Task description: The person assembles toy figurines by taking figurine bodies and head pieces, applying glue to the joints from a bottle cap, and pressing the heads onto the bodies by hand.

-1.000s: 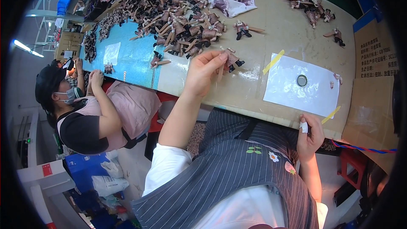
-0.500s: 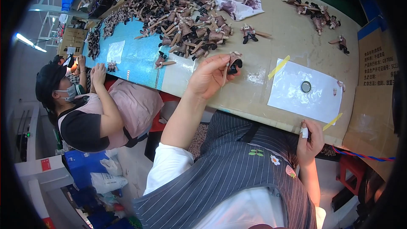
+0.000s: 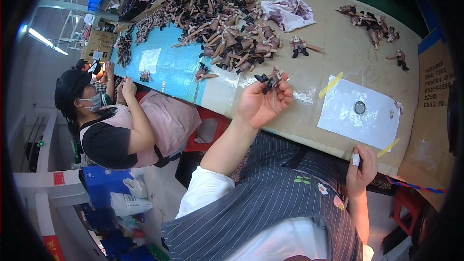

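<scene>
My left hand (image 3: 261, 102) is raised over the near edge of the table, closed on a small figurine (image 3: 274, 80). The figurine has a brownish-pink body, black boots pointing left, and a flat wooden stick hanging down across my palm. Low at the table edge, my right hand (image 3: 361, 170) is closed, with a small white piece (image 3: 355, 159) at its fingers; whether that is a wrap or a held thing is unclear. Close above it lies a white sheet (image 3: 338, 123) taped down with yellow tape (image 3: 331, 85), bearing a crimped bottle cap (image 3: 360, 108) and small pinkish bits (image 3: 394, 111).
A large heap of similar figurines on sticks (image 3: 227, 34) covers the far left of the table. A stained white cloth (image 3: 288, 10), a single figurine (image 3: 299, 47) and a smaller cluster (image 3: 373, 25) lie beyond. Cardboard boxes (image 3: 432, 135) border the right; a co-worker (image 3: 121, 121) sits left.
My left hand has turned its palm upward, and the figurine's boots have swung from the right to the left. My right hand stays by the table edge. The whole view has shifted slightly.
</scene>
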The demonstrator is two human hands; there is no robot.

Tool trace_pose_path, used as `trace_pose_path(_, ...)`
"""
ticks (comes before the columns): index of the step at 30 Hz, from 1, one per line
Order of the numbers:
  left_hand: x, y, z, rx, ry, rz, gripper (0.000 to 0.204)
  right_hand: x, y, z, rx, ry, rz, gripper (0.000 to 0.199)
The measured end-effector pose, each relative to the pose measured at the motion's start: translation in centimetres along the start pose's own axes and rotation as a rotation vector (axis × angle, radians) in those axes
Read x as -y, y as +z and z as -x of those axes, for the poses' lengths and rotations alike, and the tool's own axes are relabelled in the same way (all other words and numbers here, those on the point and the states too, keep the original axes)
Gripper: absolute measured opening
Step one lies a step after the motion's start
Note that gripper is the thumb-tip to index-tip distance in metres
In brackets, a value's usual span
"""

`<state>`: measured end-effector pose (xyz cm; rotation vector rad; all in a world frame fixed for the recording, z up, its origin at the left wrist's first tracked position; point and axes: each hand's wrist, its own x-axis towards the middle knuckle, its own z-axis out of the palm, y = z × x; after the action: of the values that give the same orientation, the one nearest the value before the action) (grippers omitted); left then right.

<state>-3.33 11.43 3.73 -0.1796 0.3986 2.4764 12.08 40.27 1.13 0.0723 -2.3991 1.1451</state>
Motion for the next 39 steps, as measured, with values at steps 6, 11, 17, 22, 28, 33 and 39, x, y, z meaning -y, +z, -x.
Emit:
trace_pose_path(6, 0.2, -0.5, 0.0, 0.034, 0.03, 0.273, 0.036, 0.0, 0.1, 0.1, 0.002, 0.0, 0.006, 0.022)
trace_pose_path(11, 0.5, -0.1, 0.2, 0.078, 0.112, 0.364, 0.034, -0.1, 0.2, 0.2, 0.01, 0.001, -0.023, 0.023)
trace_pose_path(17, 0.9, 0.5, 0.4, 0.085, 0.134, 0.465, 0.033, -0.4, 0.0, 0.4, 0.019, -0.005, -0.011, 0.027)
trace_pose_path(22, 1.1, 0.2, 0.4, 0.101, 0.123, 0.494, 0.036, -0.5, 0.0, 0.3, 0.025, -0.028, 0.009, 0.029)
trace_pose_path(28, 0.7, 0.5, 0.5, 0.039, 0.235, 0.047, 0.029, -0.1, 0.0, 0.0, 0.008, -0.045, 0.007, 0.029)
trace_pose_path(33, -0.1, 1.3, 0.2, -0.208, 0.69, -1.174, 0.021, 0.1, 0.1, -0.2, 0.01, -0.057, 0.018, 0.028)
trace_pose_path(39, -1.4, 1.5, -1.2, -0.193, 0.866, -2.062, 0.023, 0.0, 0.3, -0.4, -0.005, -0.079, 0.027, 0.029)
